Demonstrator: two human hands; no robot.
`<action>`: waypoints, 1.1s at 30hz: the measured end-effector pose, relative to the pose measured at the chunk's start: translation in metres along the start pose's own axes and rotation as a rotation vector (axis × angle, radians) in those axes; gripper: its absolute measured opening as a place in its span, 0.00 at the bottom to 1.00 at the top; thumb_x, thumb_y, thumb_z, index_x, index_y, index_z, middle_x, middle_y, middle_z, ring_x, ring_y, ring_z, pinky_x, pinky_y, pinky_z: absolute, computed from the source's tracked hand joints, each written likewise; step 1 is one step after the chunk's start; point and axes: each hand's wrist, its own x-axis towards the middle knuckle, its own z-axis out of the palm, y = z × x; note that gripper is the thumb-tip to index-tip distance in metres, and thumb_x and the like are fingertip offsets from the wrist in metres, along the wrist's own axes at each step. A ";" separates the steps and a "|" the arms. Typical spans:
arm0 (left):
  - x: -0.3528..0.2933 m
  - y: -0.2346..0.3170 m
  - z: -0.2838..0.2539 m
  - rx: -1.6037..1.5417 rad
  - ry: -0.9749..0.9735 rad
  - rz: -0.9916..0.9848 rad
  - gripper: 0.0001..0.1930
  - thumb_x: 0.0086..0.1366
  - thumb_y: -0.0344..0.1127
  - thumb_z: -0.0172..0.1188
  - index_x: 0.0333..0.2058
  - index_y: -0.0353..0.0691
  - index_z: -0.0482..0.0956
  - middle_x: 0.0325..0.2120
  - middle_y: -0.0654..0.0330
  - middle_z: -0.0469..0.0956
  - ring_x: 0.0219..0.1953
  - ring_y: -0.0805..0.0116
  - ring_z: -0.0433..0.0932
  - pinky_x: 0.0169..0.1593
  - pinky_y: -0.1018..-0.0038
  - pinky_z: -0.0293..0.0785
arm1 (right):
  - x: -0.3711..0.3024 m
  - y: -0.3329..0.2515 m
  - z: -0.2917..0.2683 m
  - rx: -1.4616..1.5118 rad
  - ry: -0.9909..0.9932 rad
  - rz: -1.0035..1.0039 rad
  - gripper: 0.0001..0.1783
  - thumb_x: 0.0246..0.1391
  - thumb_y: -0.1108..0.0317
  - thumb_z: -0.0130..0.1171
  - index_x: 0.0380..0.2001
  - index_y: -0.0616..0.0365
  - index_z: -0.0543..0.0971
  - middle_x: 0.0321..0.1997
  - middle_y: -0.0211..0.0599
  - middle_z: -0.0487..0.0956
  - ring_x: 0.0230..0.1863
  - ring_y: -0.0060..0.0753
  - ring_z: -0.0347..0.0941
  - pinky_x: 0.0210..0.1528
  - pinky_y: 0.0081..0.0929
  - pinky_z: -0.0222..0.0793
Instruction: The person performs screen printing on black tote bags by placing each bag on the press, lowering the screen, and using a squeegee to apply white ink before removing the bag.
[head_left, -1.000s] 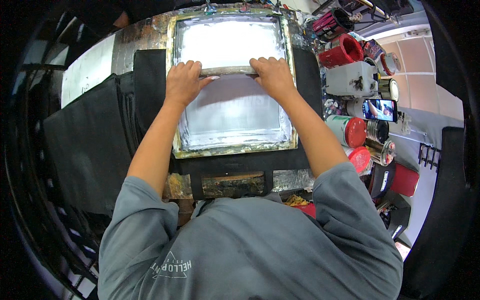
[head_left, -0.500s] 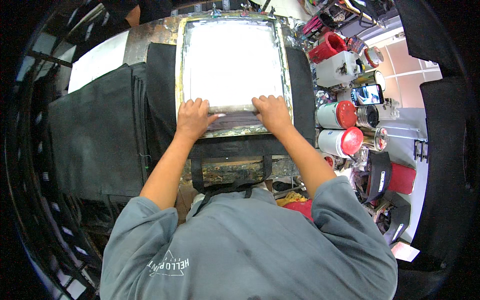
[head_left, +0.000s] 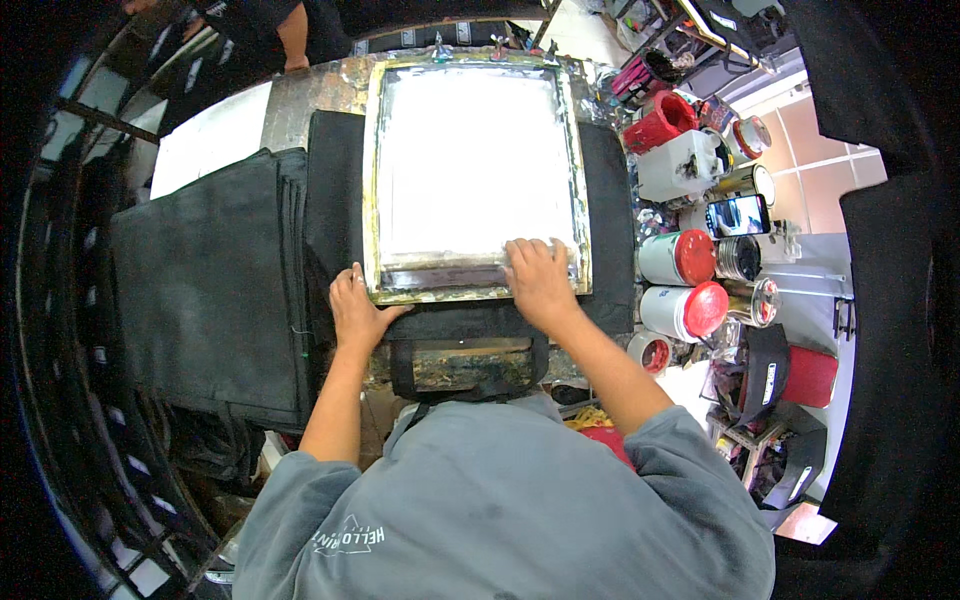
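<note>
A screen-printing frame (head_left: 372, 200) with a bright white mesh lies over a black fabric bag (head_left: 460, 320) on the worktable. Across the near end of the mesh rests a squeegee (head_left: 440, 262), with a dark ink band on its near side. My right hand (head_left: 543, 285) is closed over the squeegee's right end. Outside the frame's near left corner, my left hand (head_left: 358, 315) has its fingers stretched forward and its thumb spread to the right. Whether it presses on the frame or only on the black fabric, I cannot tell.
A stack of black bags (head_left: 215, 290) lies to the left, near a white sheet (head_left: 215, 135). Tubs with red lids (head_left: 695, 257), a white jug (head_left: 680, 165) and a phone (head_left: 738, 215) line the right side. Another person's arm (head_left: 293, 40) shows at the far left.
My left hand has let go of the squeegee and moved left and nearer, to the frame's corner. My right hand stays on the squeegee. Another person's arm has come farther into view.
</note>
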 end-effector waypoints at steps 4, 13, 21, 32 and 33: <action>0.002 -0.012 -0.001 -0.040 0.003 0.061 0.39 0.38 0.49 0.84 0.47 0.34 0.81 0.52 0.51 0.73 0.54 0.48 0.70 0.58 0.56 0.67 | -0.007 -0.004 0.005 0.187 0.053 0.015 0.21 0.59 0.63 0.60 0.53 0.58 0.74 0.50 0.41 0.73 0.56 0.43 0.69 0.63 0.52 0.55; 0.005 0.017 -0.054 -0.644 0.114 -0.051 0.48 0.44 0.35 0.84 0.64 0.32 0.72 0.47 0.51 0.84 0.48 0.58 0.83 0.54 0.63 0.79 | 0.018 -0.012 -0.087 0.108 0.060 0.043 0.23 0.58 0.54 0.62 0.50 0.56 0.75 0.45 0.39 0.73 0.51 0.41 0.68 0.59 0.51 0.54; 0.070 0.060 -0.134 -0.752 0.376 0.108 0.50 0.55 0.42 0.79 0.70 0.31 0.60 0.59 0.45 0.70 0.60 0.54 0.72 0.62 0.63 0.72 | 0.126 0.019 -0.196 -0.128 0.514 -0.046 0.31 0.56 0.32 0.58 0.32 0.53 0.80 0.31 0.38 0.78 0.38 0.45 0.75 0.47 0.49 0.60; 0.014 -0.022 -0.032 0.249 0.111 -0.323 0.30 0.66 0.52 0.66 0.53 0.29 0.75 0.47 0.43 0.72 0.49 0.40 0.74 0.51 0.54 0.75 | 0.170 0.024 -0.252 -0.029 0.399 0.056 0.39 0.64 0.31 0.48 0.30 0.62 0.81 0.33 0.50 0.81 0.39 0.51 0.78 0.48 0.47 0.65; 0.015 -0.019 -0.032 0.249 0.203 -0.293 0.23 0.68 0.49 0.64 0.47 0.31 0.77 0.45 0.45 0.76 0.47 0.40 0.76 0.49 0.53 0.76 | 0.171 0.022 -0.256 0.018 0.368 0.081 0.40 0.64 0.30 0.47 0.26 0.62 0.79 0.29 0.49 0.81 0.37 0.49 0.77 0.49 0.46 0.64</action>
